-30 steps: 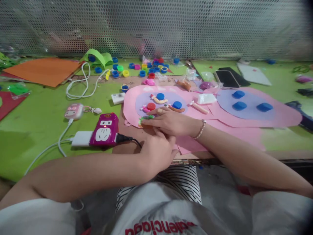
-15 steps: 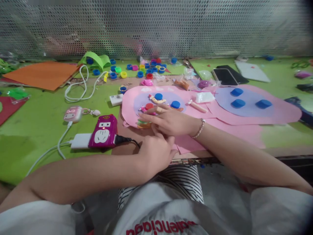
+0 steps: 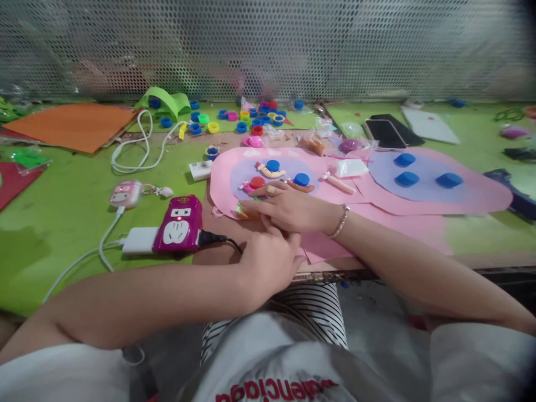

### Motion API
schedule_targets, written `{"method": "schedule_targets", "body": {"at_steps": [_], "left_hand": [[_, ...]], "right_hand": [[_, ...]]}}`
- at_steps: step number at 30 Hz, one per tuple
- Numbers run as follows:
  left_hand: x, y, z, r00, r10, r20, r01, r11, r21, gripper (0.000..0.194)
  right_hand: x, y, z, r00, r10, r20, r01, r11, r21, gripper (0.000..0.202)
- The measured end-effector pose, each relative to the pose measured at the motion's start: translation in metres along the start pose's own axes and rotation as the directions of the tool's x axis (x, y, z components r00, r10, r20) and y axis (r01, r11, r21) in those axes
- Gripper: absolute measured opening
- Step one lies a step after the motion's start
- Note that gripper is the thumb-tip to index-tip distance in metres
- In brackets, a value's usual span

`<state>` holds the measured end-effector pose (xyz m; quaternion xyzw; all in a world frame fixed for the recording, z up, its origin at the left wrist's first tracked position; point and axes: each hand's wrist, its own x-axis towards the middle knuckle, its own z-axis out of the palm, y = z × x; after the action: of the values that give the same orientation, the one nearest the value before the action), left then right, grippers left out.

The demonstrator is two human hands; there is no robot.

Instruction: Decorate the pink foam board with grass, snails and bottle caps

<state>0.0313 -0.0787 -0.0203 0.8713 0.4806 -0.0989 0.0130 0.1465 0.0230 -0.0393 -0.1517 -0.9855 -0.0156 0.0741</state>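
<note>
Pink paper cutout [image 3: 220, 177]: flat on table, rounded end, near edge partly hidden. Purple paper oval [image 3: 240, 173] laid flat on it. Green-and-orange piece [image 3: 246, 211], clay-like, at cutout's near edge; right part covered, full shape unclear. Cream clay figure [image 3: 275, 173], curved, blue cap [image 3: 273, 165] close against back. Pink clay figure [image 3: 245, 187], red cap [image 3: 257, 182] beside it. Brown clay figure [image 3: 307, 187], elongated, second blue cap [image 3: 301, 179] just above. All three figures on oval.
</note>
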Motion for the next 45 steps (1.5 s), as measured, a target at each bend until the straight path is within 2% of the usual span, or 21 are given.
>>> {"method": "schedule_targets", "body": {"at_steps": [6,11,13,18,23,31,36,40,45], "left_hand": [[0.0,0.0,0.0,1.0,-0.001,-0.011,0.001,1.0,-0.01,0.042],[-0.001,-0.001,0.001,1.0,0.002,-0.007,-0.003,1.0,-0.007,0.046],[-0.001,-0.001,0.001,1.0,0.003,-0.018,-0.003,1.0,0.007,0.048],[-0.001,-0.001,0.0,1.0,0.001,-0.011,-0.001,1.0,0.005,0.049],[-0.001,-0.001,0.0,1.0,0.013,-0.017,-0.013,1.0,-0.001,0.048],[0.0,-0.002,0.003,0.999,0.014,-0.041,-0.015,1.0,-0.004,0.045],[-0.001,-0.001,0.003,0.999,0.007,-0.046,-0.007,1.0,0.0,0.044],[-0.001,-0.002,0.003,0.999,0.016,-0.03,-0.016,1.0,0.0,0.046],[0.0,-0.001,0.003,0.999,0.001,-0.037,0.0,1.0,0.016,0.047]], "right_hand": [[0.001,0.001,0.003,0.999,-0.043,0.008,0.043,0.999,-0.012,0.044],[-0.003,0.004,0.005,0.986,0.005,-0.164,-0.005,1.0,0.004,0.061],[-0.003,0.005,0.004,0.981,0.001,-0.196,0.004,1.0,0.025,0.069],[-0.004,0.003,0.004,0.995,-0.012,-0.095,0.015,1.0,0.026,0.066],[-0.004,0.002,0.003,0.997,-0.015,-0.069,0.017,0.999,0.028,0.056],[-0.006,0.004,0.0,1.0,0.015,-0.013,-0.012,0.986,0.168,0.053],[-0.007,0.006,-0.001,0.999,-0.002,-0.035,0.009,0.978,0.209,0.049],[-0.008,0.004,0.0,0.995,0.021,-0.099,-0.007,0.99,0.141,0.047],[-0.007,0.001,0.0,0.996,0.047,-0.081,-0.041,0.996,0.074,0.046]]}}
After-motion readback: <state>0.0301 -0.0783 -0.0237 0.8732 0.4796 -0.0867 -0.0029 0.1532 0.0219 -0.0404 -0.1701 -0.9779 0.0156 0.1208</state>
